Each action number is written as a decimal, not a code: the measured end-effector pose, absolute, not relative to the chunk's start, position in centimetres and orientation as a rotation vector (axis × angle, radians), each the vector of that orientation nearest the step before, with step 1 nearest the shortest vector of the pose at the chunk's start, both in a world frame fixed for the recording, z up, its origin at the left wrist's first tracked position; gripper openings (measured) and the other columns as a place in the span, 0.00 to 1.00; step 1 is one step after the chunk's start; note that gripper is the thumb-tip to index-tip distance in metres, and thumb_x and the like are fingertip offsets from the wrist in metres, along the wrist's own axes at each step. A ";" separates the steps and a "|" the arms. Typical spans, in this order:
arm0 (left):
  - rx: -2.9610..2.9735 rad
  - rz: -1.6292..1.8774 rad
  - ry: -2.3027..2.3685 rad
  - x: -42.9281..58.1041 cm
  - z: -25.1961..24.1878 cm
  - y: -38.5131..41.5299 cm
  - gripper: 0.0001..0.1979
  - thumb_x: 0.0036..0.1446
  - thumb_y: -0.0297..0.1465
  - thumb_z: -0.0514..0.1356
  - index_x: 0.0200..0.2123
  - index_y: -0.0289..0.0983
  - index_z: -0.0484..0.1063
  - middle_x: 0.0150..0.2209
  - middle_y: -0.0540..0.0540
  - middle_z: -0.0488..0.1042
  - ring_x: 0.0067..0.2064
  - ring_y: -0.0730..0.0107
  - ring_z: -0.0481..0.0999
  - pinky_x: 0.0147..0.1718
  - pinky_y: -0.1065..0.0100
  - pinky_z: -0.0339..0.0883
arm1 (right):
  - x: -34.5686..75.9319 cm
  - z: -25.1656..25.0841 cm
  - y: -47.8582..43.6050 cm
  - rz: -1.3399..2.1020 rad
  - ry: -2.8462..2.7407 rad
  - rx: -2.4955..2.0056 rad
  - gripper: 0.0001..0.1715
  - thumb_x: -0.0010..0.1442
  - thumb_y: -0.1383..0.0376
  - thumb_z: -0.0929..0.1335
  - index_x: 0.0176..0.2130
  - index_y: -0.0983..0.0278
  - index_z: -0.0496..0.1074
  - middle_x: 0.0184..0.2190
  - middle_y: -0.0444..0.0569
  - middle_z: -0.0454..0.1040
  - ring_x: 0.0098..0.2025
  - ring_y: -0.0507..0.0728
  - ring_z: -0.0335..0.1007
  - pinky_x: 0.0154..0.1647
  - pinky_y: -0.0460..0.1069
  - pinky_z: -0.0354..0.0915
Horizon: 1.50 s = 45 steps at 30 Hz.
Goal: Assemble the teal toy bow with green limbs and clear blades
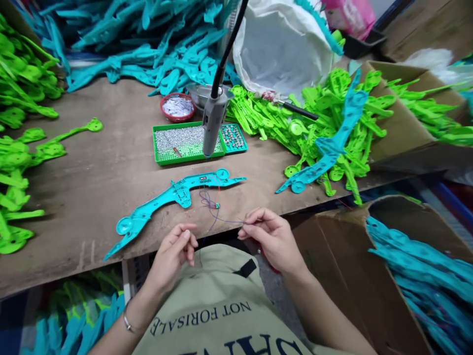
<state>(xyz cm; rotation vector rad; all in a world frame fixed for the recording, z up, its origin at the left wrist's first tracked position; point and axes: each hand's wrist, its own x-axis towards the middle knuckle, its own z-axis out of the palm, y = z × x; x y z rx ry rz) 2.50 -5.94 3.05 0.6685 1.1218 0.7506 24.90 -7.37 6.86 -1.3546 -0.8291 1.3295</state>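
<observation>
My right hand (271, 239) pinches a thin dark wire (227, 221) between thumb and fingertips, just past the table's front edge. The wire leads left to a loose coil with a small green component (217, 205). Fine wires, one of them red, run up from there to a turquoise bow-shaped plastic shell (158, 202), which lies on the table with its inner side up. Opposite, my left hand (175, 251) has its fingers curled towards the thumb. Another wire strand drops close to its fingertips; whether they grip anything is too small to make out.
Behind the shell stand a green tray (188, 160) of small metal screws, a blue tray (234, 149) of small parts and a red basket (177, 118). A grey screwdriver-like tool (214, 123) hangs above them. Green parts (295, 128) pile up right; a cardboard box (332, 276) stands below.
</observation>
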 end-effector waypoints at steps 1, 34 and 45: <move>0.689 0.788 1.166 2.4 3.0 -6.2 0.28 0.52 0.49 0.66 0.49 0.38 0.68 0.34 0.50 0.73 0.26 0.74 0.69 0.23 0.70 0.67 | 24.5 6.8 -7.6 1.355 -0.826 -1.327 0.14 0.51 0.60 0.77 0.29 0.63 0.71 0.26 0.42 0.72 0.26 0.51 0.75 0.31 0.48 0.75; 0.690 0.686 1.169 -5.0 8.6 -7.5 0.23 0.54 0.48 0.67 0.42 0.34 0.79 0.16 0.58 0.54 0.16 0.83 0.47 0.16 0.75 0.43 | 14.1 0.0 -5.3 2.164 -0.887 -0.870 0.30 0.53 0.48 0.75 0.48 0.62 0.69 0.26 0.39 0.72 0.29 0.50 0.72 0.35 0.48 0.72; 1.197 0.898 1.747 -9.9 4.9 -1.5 0.20 0.52 0.48 0.63 0.35 0.37 0.78 0.19 0.54 0.61 0.21 0.74 0.59 0.19 0.73 0.51 | 29.0 2.5 -2.8 1.610 -0.893 -1.471 0.28 0.47 0.45 0.77 0.34 0.66 0.74 0.17 0.33 0.52 0.18 0.44 0.39 0.17 0.43 0.36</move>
